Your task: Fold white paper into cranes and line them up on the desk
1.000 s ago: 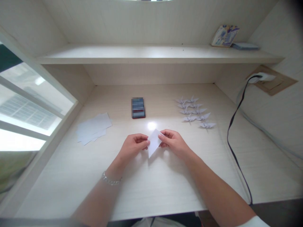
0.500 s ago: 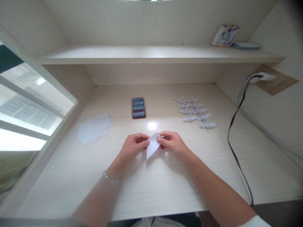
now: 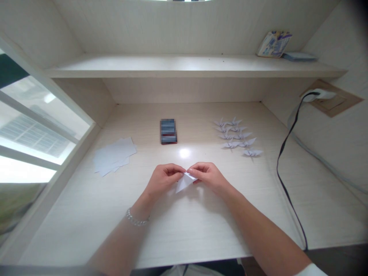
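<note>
A small folded piece of white paper (image 3: 184, 183) is held between both hands above the desk, its lower point aimed down and left. My left hand (image 3: 166, 178) pinches its upper left part with thumb and fingers. On the other side, my right hand (image 3: 209, 176) pinches the upper right part, and the two sets of fingertips nearly meet at the top. The fingers hide much of the upper folds. Several folded paper cranes (image 3: 237, 136) stand in rows to the right, beyond my right hand. Loose white paper sheets (image 3: 115, 155) lie overlapping at the left.
A dark box-like object (image 3: 168, 131), blurred out, lies behind my hands. A black cable (image 3: 280, 168) runs from the wall socket (image 3: 332, 97) down the desk's right side. Above is a shelf (image 3: 172, 63) with a small colourful box (image 3: 274, 44). A window frame borders the left.
Both hands have drawn together at the paper's top edge. The paper has tilted, so less of its flat face shows and a fold is visible near the right fingers.
</note>
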A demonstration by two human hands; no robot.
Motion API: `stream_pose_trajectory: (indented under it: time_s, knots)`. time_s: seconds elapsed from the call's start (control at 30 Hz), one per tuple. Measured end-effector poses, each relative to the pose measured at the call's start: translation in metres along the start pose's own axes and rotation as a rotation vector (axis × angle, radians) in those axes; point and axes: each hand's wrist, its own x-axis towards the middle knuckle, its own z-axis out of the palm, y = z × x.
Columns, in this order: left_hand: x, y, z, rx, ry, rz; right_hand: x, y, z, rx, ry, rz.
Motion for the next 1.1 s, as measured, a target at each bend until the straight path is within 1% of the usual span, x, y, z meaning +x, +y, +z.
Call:
stream_pose_trajectory:
  time_s: [0.13,0.23,0.37,0.57,0.8,1.1]
  knots:
    - [0.0003,-0.0013,0.0027,-0.066,0.011,-0.003,0.0013,0.0035,0.0031,-0.042,-0.007,-0.029]
    - [0.001,-0.0024,0.0037,-0.118,0.025,-0.02,0.0018,0.0051,0.0041,-0.072,0.022,-0.065]
    - [0.0018,-0.0032,0.0042,-0.124,0.043,-0.034,0.0019,0.0058,0.0055,-0.119,0.063,-0.102]
    - [0.0034,-0.0056,0.0041,-0.101,0.05,-0.039,0.001,0.0054,0.0076,-0.165,0.108,-0.106]
    - [0.0035,-0.0077,0.0053,-0.141,0.035,-0.032,0.0016,0.0069,0.0081,-0.177,0.094,-0.132]
    - [0.0036,-0.0068,0.0062,-0.11,0.076,-0.022,0.0026,0.0101,0.008,-0.147,0.085,-0.13]
